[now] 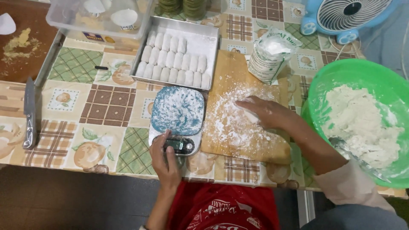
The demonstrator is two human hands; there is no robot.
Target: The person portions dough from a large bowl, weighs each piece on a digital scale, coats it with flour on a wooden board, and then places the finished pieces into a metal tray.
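A home kitchen table set up for making sweets: a fruit-patterned checked tablecloth [102, 102], a floured wooden board [238, 127] under the right-hand fingers [249, 106], a digital kitchen scale [178, 117] at the left-hand fingers [159, 142], a metal tray [208, 36] of dough rolls [174, 61], a green dough bowl [362, 72], and a small blue fan [347, 15].

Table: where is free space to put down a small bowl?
Free: the checked cloth between the knife, the metal tray and the scale. Crowded: the right side, with wooden board, flour bag and green basin. The left hand touches the scale; the right hand rolls dough.
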